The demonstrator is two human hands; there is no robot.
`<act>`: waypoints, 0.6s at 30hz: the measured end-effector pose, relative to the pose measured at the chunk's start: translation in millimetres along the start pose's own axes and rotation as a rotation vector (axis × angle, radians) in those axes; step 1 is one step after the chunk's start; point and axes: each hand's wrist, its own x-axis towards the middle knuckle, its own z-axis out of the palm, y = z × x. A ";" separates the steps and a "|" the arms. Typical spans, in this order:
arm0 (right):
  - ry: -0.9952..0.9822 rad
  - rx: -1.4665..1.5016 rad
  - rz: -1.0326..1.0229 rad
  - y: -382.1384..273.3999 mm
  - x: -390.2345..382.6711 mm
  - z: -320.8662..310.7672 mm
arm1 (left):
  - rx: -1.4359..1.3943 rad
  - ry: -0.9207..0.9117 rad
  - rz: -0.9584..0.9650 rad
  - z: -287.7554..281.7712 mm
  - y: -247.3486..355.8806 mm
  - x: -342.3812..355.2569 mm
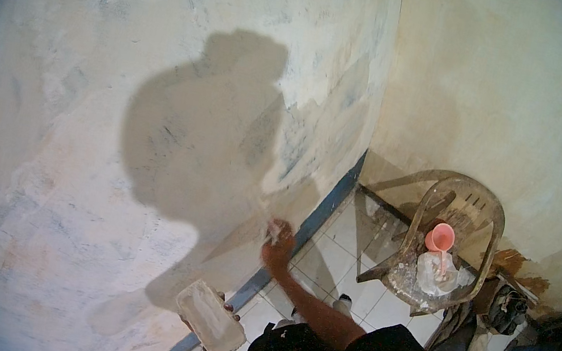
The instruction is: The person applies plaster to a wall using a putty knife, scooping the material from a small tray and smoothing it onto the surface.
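Observation:
My left hand (229, 305) is closed around a rectangular, pale board (211, 317) smeared with whitish putty; its fingertips show along the board's far edge, the rest of the hand being under it. My right hand (277, 239) is raised close to the patchy white wall (73, 142), fingers closed. Something whitish shows at those fingers, too unclear to name. I cannot tell whether it touches the wall. Uneven pale coating with bluish streaks covers the wall, and my shadow falls across it.
A stained plastic armchair (495, 217) stands by the corner to the right. On its seat are a pink dipper (440, 237) and a white plastic bag (436, 275). Dark bags or cloths (506, 310) lie beside it. White floor tiles (330, 260) meet a blue skirting strip (325, 214).

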 end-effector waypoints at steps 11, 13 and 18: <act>-0.153 0.015 0.055 -30.2 65.6 32.9 | -0.022 0.132 -0.085 -58.8 4.7 -9.4; -0.242 -0.145 -0.189 -47.0 12.5 14.7 | -0.028 0.150 -0.100 -72.9 4.3 -4.0; 0.094 0.031 -0.158 31.7 27.8 -3.3 | -0.147 0.110 -0.120 13.9 -5.2 8.1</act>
